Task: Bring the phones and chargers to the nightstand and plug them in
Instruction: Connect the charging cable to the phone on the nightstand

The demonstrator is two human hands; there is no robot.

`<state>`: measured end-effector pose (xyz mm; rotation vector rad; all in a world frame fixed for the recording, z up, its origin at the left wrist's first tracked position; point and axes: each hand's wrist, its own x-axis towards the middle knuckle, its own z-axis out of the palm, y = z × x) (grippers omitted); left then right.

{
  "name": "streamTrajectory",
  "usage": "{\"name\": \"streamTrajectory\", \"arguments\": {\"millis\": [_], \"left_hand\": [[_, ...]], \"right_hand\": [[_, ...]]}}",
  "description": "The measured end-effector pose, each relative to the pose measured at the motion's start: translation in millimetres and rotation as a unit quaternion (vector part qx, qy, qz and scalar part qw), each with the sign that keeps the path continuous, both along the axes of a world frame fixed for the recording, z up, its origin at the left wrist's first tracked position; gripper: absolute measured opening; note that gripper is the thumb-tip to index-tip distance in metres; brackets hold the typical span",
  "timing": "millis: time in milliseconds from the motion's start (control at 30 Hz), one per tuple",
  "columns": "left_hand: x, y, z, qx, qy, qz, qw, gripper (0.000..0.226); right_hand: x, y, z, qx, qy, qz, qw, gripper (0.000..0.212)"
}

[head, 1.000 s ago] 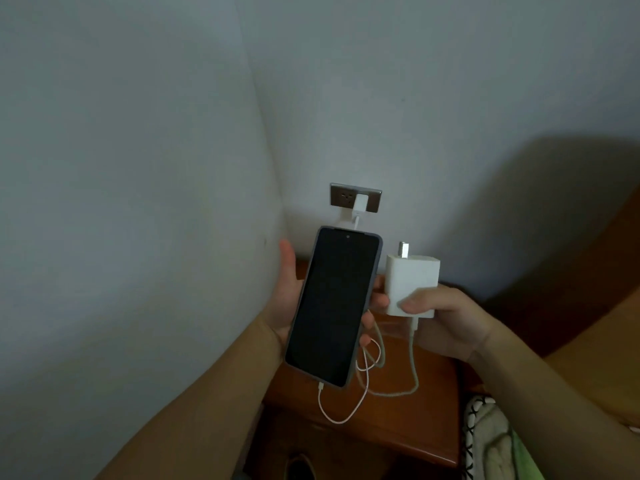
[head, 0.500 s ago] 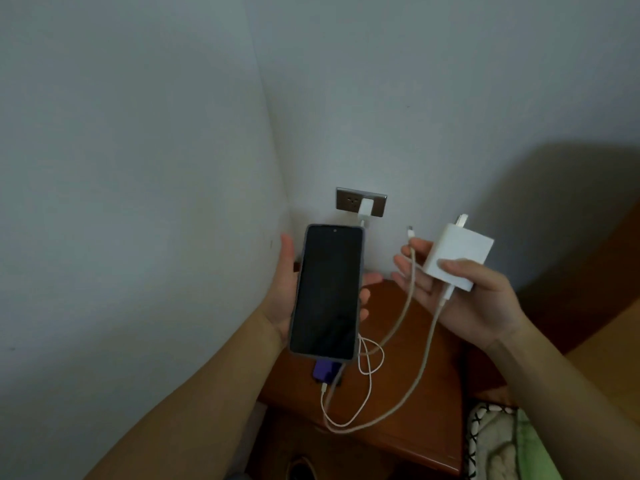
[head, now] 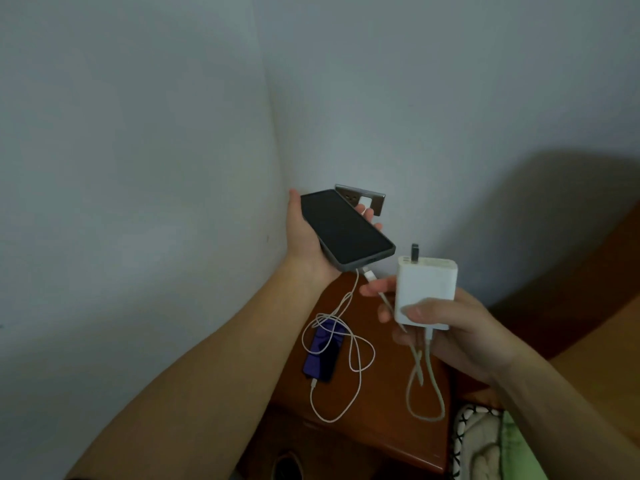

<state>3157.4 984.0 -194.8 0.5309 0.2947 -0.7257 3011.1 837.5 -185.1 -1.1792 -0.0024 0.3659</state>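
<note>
Now, left hand (head: 304, 237): palm up, fingers curled under dark phone (head: 346, 230) near wall outlet (head: 375, 199).
Right hand (head: 453, 334): closed around white charger (head: 424, 292), cable (head: 427, 382) dangling.
Nightstand (head: 388, 441): second phone (head: 323, 351) lies near left edge; right half bare.

Glossy glass phone (head: 344, 230), matt white plastic charger (head: 425, 291), polished wood nightstand (head: 384, 427).

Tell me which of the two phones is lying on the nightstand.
The smaller phone with the purple screen, lying flat on the nightstand under loops of white cable. The larger dark phone is up in the left hand.
</note>
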Motion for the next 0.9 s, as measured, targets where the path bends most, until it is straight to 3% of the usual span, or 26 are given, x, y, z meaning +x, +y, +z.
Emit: {"name": "streamTrajectory", "arguments": {"millis": [333, 700, 767, 900], "left_hand": [[-8, 4, -3, 0.024, -0.025, -0.005, 0.999, 0.073], [-10, 16, -13, 0.015, -0.024, -0.017, 0.999, 0.075], [-10, 21, -15, 0.028, -0.029, -0.024, 0.999, 0.074], [-15, 32, -21, 0.047, -0.021, -0.018, 0.999, 0.054]], "right_hand": [[-6, -3, -4, 0.035, 0.019, 0.005, 0.999, 0.066], [-5, 12, -4, 0.037, 0.04, -0.003, 0.999, 0.047], [-6, 17, -7, 0.034, 0.05, -0.001, 0.998, 0.052], [-8, 27, -13, 0.046, 0.078, 0.002, 0.996, 0.058]]}}
